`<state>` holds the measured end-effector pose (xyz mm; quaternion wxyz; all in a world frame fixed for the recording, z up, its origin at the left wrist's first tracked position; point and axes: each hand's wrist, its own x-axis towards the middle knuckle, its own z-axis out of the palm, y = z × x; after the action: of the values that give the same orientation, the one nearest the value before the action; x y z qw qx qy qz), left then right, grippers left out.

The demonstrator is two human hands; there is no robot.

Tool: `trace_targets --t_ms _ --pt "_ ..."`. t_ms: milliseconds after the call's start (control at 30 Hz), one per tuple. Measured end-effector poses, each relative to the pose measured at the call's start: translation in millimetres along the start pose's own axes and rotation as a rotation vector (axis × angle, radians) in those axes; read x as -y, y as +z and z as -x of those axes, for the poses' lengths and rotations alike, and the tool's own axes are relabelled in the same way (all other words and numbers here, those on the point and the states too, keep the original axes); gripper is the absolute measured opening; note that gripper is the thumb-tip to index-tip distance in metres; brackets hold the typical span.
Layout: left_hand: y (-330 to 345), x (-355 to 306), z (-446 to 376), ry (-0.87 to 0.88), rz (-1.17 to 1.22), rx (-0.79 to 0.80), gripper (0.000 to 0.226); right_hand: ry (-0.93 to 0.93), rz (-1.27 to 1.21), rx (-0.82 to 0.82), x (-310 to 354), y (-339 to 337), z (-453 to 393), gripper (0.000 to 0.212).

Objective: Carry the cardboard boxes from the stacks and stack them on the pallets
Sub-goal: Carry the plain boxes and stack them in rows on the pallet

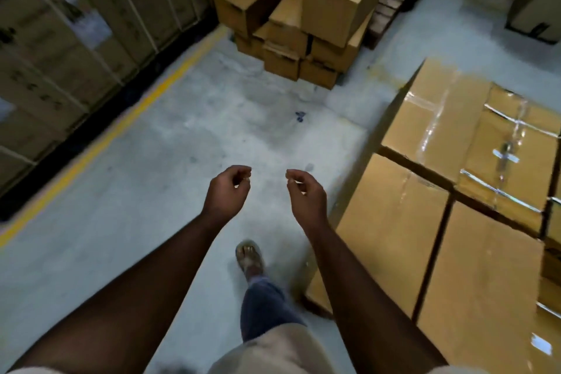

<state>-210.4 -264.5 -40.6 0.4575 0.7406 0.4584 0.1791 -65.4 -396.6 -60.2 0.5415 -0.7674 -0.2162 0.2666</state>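
An untidy pile of brown cardboard boxes (300, 24) stands ahead on the floor, its top boxes tilted. A dark pallet (388, 9) shows behind that pile on the right. Close on my right lies a flat layer of large taped cardboard boxes (455, 191), side by side. My left hand (227, 191) and my right hand (305, 194) hang in front of me over the bare floor, fingers loosely curled, holding nothing. Both hands are well short of the pile ahead.
Tall strapped cartons (76, 39) line the left side behind a yellow floor line (121, 121). Grey concrete floor (197, 130) runs between me and the pile. My sandalled foot (250, 258) steps forward. More boxes (534, 9) stand at the far right.
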Motion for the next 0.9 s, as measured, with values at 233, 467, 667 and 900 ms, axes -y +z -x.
trace_targets --t_ms 233,467,667,900 --pt "-62 34 -168 -0.032 0.01 -0.042 0.023 0.113 -0.119 0.03 31 84 -157 0.023" --pt "-91 -9 -364 -0.076 0.07 -0.081 0.021 0.134 -0.131 0.035 130 128 -363 0.014" --pt "-80 -55 -557 -0.016 0.108 0.005 0.019 0.087 -0.093 -0.028 179 150 -526 0.017" --pt "-47 -103 -769 0.037 0.042 0.21 0.02 0.2 -0.13 -0.164 204 156 -683 0.023"
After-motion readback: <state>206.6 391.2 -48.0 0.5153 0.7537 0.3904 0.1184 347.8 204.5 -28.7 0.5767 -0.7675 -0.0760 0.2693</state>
